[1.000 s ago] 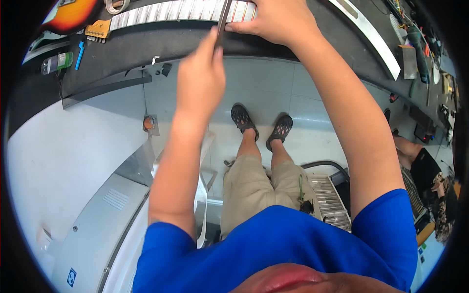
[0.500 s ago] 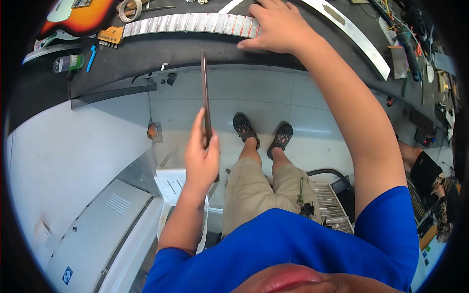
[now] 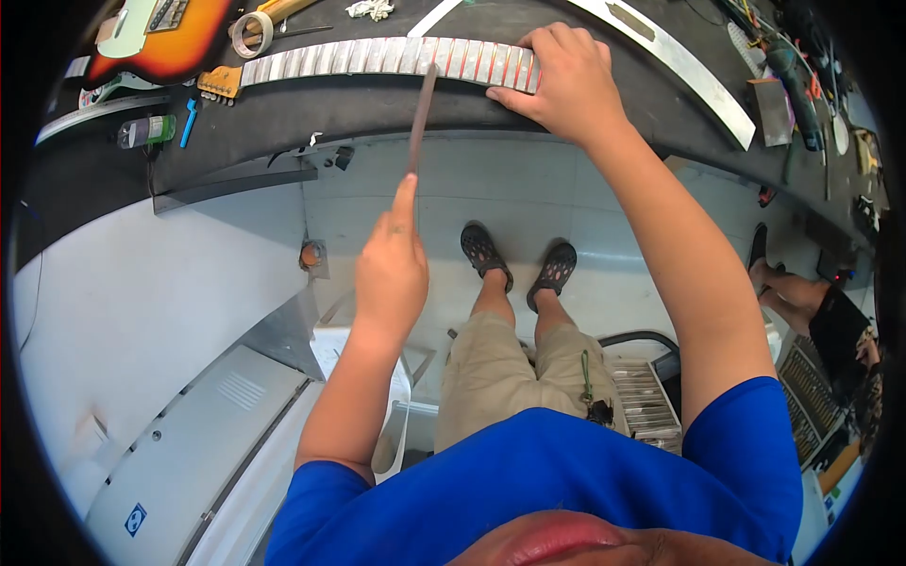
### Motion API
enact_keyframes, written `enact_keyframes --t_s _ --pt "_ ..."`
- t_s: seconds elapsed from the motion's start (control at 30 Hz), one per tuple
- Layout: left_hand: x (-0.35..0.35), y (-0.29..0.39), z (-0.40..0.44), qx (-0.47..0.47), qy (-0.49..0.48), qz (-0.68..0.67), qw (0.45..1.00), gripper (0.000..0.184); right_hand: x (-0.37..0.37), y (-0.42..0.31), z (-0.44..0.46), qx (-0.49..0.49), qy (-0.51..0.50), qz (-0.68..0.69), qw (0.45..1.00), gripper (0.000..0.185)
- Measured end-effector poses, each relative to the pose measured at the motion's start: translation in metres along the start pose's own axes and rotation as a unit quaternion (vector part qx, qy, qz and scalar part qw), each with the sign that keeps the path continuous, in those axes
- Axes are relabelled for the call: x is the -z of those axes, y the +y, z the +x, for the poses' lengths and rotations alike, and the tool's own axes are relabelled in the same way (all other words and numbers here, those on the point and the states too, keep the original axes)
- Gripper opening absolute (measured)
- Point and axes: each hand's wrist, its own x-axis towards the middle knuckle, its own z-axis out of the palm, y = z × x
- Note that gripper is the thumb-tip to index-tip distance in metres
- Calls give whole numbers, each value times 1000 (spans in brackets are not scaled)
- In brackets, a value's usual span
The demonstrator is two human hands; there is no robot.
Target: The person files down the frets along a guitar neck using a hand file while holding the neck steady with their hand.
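A guitar neck [image 3: 359,58] lies across the dark bench, its fretboard covered with pale tape between the frets and its wooden headstock [image 3: 220,83] at the left. My left hand [image 3: 392,274] is closed around the near end of a long, narrow dark file-like tool [image 3: 421,127], index finger stretched along it. The tool's far tip meets or overlaps the near side of the neck around its middle. At the neck's right end, my right hand [image 3: 578,83] grips it, thumb at the near edge and fingers over the top.
A sunburst guitar body [image 3: 175,42], tape roll [image 3: 252,35], bottle [image 3: 147,131] and blue pen-like item [image 3: 189,123] are at the left. A curved metal strip [image 3: 684,66] and assorted tools [image 3: 802,85] lie right. Another person's legs [image 3: 791,294] show at far right.
The tool went from the neck down toward my body, then forward again to the neck. My right hand remains at the neck's right end. The view has shifted slightly.
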Motion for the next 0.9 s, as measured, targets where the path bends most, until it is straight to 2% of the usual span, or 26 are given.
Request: enact_keyframes --t_s 0.1,0.17,0.27,0.3,0.4,0.5,0.6,0.7,0.8,0.9 --pt "-9 7 60 -8 10 12 1000 53 -1 0 0 -10 5 4 1000 67" --pt "-12 7 121 -54 32 -6 998 48 3 -4 2 -48 -21 -10 999 69" --pt "-3 20 146 3 -13 -21 1000 43 6 -3 -4 -78 -41 -5 996 69" --pt "-11 9 130 -20 8 -10 1000 45 7 0 -3 -81 -39 1 996 69" --pt "-21 -3 58 39 4 -51 998 47 13 22 -18 -64 -33 2 997 68" --pt "-23 3 46 23 20 -34 999 51 18 32 -29 -40 -12 30 999 66" --pt "-17 15 105 -9 0 31 999 56 20 22 -24 -30 -5 -6 1000 67" --pt "-8 23 129 -5 -28 65 997 61 20 14 -25 -33 -10 -28 999 68" --pt "-19 6 57 6 -32 71 997 70 19 18 -21 -22 -3 -21 1000 69" --pt "-29 1 19 -12 25 22 999 71 19 21 -21 -33 -5 -8 999 68"
